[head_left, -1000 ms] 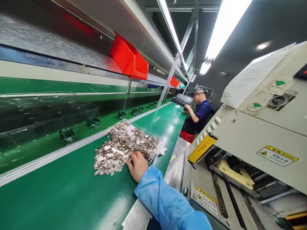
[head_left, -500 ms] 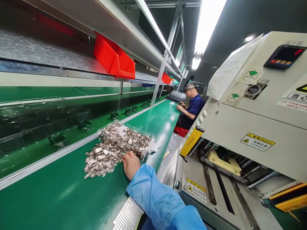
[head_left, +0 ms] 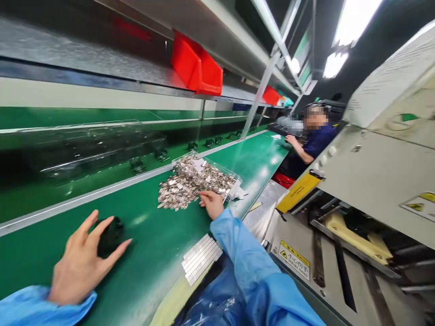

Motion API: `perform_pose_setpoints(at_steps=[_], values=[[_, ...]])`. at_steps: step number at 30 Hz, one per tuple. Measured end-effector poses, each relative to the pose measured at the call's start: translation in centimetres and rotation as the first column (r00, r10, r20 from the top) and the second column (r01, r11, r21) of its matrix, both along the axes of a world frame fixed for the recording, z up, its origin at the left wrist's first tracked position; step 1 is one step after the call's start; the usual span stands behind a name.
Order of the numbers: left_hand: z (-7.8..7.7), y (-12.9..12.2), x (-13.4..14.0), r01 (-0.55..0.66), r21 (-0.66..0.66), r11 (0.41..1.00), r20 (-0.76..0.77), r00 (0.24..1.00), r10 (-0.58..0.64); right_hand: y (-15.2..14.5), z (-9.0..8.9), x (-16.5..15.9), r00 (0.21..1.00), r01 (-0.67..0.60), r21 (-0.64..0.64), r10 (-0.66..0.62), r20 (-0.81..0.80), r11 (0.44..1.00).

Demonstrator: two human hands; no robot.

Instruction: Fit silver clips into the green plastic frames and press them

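My left hand [head_left: 79, 260] is in view at the lower left, thumb and fingers spread. Just beyond its fingers sits a small dark part [head_left: 117, 230], partly hidden by them and blurred. Reaching to the near edge of a heap of small flat metal pieces [head_left: 175, 192] is my right hand [head_left: 212, 204], its fingertips pinched together. Whatever is between those fingertips is too small to make out. Behind the heap, a clear plastic tray [head_left: 234, 192] holds more of the pieces. Closer to me, rows of silvery rectangular strips [head_left: 201, 258] lie at the bench edge.
A green bench [head_left: 142, 271] runs away from me. Across a metal rail, several dark parts [head_left: 161, 154] stand near clear plastic covers [head_left: 84, 151]. Red bins [head_left: 210, 77] sit on the shelf above. A press machine [head_left: 384, 181] is at right; a co-worker [head_left: 317, 140] sits farther along.
My left hand has come into view at lower left, with the small dark part by it. The view has turned left. My right hand stays at the heap's edge.
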State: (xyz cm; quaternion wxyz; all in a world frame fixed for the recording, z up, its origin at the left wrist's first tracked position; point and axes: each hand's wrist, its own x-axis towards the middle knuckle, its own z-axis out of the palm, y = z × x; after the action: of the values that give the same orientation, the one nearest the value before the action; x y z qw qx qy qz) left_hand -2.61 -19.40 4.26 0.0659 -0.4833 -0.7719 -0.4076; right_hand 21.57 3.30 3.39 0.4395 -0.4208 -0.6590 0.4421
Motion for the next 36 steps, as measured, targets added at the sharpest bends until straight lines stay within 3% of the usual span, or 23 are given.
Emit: perform_pose_setpoints(at_steps=[3, 6, 12, 15, 18, 20, 23, 27, 30, 32, 36], values=[[-0.7, -1.7, -0.2, 0.071, 0.003, 0.997, -0.015, 0.997, -0.071, -1.1, 1.2, 1.4, 0.985, -0.115, -0.121, 0.097, -0.141, 0.986], [-1.2, -2.5, -2.0, 0.064, -0.168, 0.984, 0.053, 0.997, -0.056, -3.5, 2.5, 3.0, 0.954, -0.213, -0.206, 0.158, -0.256, 0.955], [-1.2, -1.0, -4.5, 0.156, -0.378, 0.913, 0.167, 0.981, -0.099, -8.5, 3.9, 4.6, 0.903, -0.297, -0.33, 0.152, -0.401, 0.896], [-1.0, -0.7, -4.0, 0.142, -0.348, 0.927, 0.196, 0.978, -0.077, -10.0, 4.1, 5.0, 0.885, -0.292, -0.381, 0.097, -0.455, 0.877], [-1.1, -0.6, -2.3, 0.163, -0.184, 0.969, 0.287, 0.952, -0.105, -11.2, 4.2, 5.5, 0.876, -0.258, -0.386, 0.046, -0.481, 0.886], [-1.2, -0.3, 0.0, 0.208, -0.012, 0.978, 0.496, 0.851, -0.175, -11.9, 4.3, 5.7, 0.879, -0.22, -0.353, 0.028, -0.476, 0.909], [-0.8, 0.8, 4.9, 0.248, 0.207, 0.947, 0.755, 0.575, -0.315, -13.0, 4.6, 6.1, 0.877, -0.18, -0.318, 0.006, -0.48, 0.931], [0.7, 2.5, 11.7, 0.323, 0.363, 0.874, 0.827, 0.321, -0.462, -14.1, 4.5, 6.9, 0.879, -0.173, -0.312, 0.003, -0.477, 0.934], [1.5, 3.2, 15.0, 0.392, 0.417, 0.82, 0.854, 0.14, -0.501, -14.6, 4.0, 8.1, 0.928, -0.114, -0.264, 0.008, -0.373, 0.958], [1.5, 3.4, 16.0, 0.407, 0.438, 0.801, 0.86, 0.071, -0.506, -14.9, 3.5, 9.0, 0.967, -0.073, -0.223, 0.014, -0.254, 0.972], [0.7, 3.1, 16.2, 0.441, 0.46, 0.771, 0.857, 0.006, -0.515, -15.9, 2.7, 10.6, 0.998, -0.02, -0.096, 0.015, -0.056, 0.995]])
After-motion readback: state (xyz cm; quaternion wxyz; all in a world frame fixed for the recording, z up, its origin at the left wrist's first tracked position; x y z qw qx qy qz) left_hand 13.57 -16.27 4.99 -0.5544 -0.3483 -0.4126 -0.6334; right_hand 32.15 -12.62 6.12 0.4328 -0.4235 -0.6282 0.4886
